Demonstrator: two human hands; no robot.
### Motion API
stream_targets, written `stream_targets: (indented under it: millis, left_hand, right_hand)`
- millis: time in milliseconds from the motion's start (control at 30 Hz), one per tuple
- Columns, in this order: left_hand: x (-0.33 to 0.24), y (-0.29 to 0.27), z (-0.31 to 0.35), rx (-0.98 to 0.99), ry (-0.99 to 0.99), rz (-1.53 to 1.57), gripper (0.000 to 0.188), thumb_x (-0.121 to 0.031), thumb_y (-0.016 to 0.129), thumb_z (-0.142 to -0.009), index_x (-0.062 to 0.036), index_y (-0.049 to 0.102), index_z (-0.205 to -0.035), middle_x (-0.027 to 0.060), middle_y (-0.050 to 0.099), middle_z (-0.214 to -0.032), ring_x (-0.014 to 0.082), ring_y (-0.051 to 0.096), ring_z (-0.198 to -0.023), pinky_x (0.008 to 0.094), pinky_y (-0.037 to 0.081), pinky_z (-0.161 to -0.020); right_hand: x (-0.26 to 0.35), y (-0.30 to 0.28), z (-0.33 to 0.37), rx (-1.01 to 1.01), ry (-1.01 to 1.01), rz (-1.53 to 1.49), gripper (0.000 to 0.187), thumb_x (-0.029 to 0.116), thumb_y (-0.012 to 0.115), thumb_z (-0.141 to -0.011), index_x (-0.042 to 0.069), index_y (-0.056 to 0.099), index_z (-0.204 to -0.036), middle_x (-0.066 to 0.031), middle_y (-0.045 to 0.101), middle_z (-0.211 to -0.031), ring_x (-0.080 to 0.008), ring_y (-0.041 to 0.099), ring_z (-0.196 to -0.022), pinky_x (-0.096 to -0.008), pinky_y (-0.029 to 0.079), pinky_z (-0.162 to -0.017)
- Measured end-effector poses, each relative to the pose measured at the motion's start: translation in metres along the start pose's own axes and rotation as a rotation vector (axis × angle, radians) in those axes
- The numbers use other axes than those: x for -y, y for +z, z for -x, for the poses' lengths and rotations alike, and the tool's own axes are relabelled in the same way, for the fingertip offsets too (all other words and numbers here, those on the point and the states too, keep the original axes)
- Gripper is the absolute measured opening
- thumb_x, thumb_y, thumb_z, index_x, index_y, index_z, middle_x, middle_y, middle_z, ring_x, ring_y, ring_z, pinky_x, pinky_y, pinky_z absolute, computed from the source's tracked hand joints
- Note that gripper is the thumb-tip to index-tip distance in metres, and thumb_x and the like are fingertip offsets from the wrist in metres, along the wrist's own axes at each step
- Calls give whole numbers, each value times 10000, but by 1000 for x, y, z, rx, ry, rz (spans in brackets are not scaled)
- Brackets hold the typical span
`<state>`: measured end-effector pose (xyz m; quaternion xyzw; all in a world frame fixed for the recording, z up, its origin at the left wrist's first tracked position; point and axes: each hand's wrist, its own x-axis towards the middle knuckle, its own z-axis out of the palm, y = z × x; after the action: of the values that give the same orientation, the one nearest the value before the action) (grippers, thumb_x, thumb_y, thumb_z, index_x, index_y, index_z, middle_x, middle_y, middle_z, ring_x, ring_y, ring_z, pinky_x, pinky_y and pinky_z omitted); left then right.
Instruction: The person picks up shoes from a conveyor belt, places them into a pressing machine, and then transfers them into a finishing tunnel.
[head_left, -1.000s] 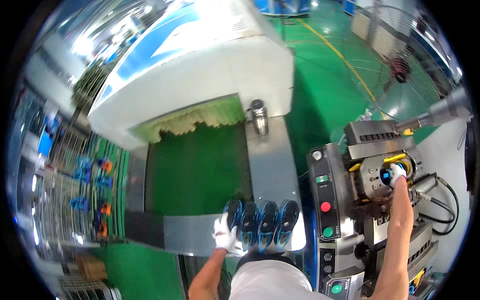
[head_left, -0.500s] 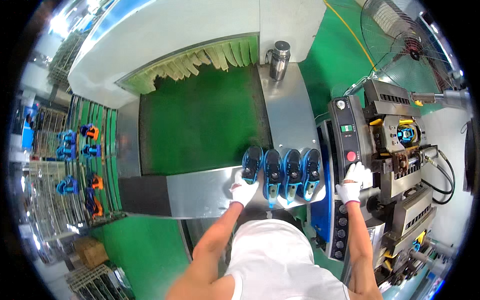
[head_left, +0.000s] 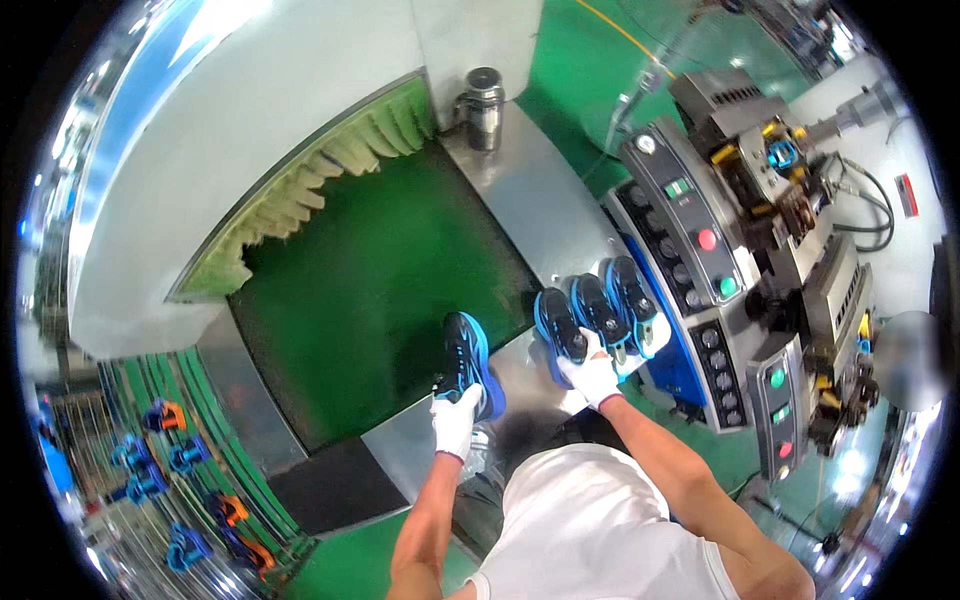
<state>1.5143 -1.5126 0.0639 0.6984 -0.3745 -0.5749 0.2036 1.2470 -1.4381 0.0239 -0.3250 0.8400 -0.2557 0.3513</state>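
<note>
My left hand [head_left: 456,422], in a white glove, is closed on the heel end of a black shoe [head_left: 465,350] with a blue sole. That shoe is tilted, its toe over the green conveyor belt. My right hand [head_left: 592,378], also gloved, is closed on the heel end of another black and blue shoe [head_left: 556,318], the leftmost in a row on the metal ledge. Beside it to the right stand a middle shoe [head_left: 600,306] and an end shoe [head_left: 630,288].
A green belt [head_left: 370,290] runs under a fringed curtain [head_left: 330,170] into a pale housing. A steel flask [head_left: 484,110] stands on the metal side ledge [head_left: 540,190]. To my right is a machine with a button panel [head_left: 690,205]; at left, a rack [head_left: 150,375] carries blue and orange pieces.
My left hand has brought its shoe leftward, away from the row and over the belt edge. The right hand has come from the machine panel to the leftmost remaining shoe. The view has turned.
</note>
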Motion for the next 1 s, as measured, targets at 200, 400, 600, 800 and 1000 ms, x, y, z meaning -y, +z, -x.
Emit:
stream_targets:
  millis: [200, 400, 600, 800, 1000]
  left_hand:
    - [-15, 22, -17, 213, 209, -85, 399, -242, 838, -824, -1, 696, -1109, 57, 718, -977, 189, 653, -840, 371, 542, -797]
    - [-67, 132, 72, 655, 268, -708, 414, -337, 882, -796, 2, 679, -916, 68, 692, -869, 171, 604, -746, 407, 517, -696]
    - [-31, 212, 193, 1074, 673, -691, 258, -154, 854, -830, -19, 676, -959, 9, 641, -831, 118, 535, -710, 341, 482, -647]
    - [20, 263, 368, 1636, 824, -1027, 533, -231, 890, -790, 39, 650, -1182, 105, 712, -1074, 199, 644, -912, 371, 535, -831]
    - [108, 310, 568, 2149, 877, -1033, 390, -168, 844, -829, 13, 683, -1134, 48, 735, -1024, 111, 632, -814, 305, 540, -766]
  right_hand:
    - [32, -50, 46, -45, 216, -819, 731, 239, 854, -783, -2, 547, -1402, -119, 686, -1224, -220, 630, -1096, -359, 493, -1014]
    - [1, -142, 164, -493, 366, -745, 831, 391, 881, -762, -28, 536, -1392, -182, 698, -1249, -221, 659, -1139, -352, 515, -1004]
    - [-60, -179, 316, -885, 636, -1086, 1073, 467, 889, -721, -98, 410, -1498, -231, 676, -1197, -238, 666, -1044, -347, 538, -910]
    - [-116, -130, 490, -1645, 740, -1568, 1130, 293, 946, -696, -151, 317, -1523, -193, 648, -1226, -171, 658, -948, -294, 543, -808]
    - [-155, -112, 629, -2638, 774, -1213, 718, 115, 848, -790, -23, 512, -1409, -89, 683, -1162, -152, 657, -904, -299, 538, -797]
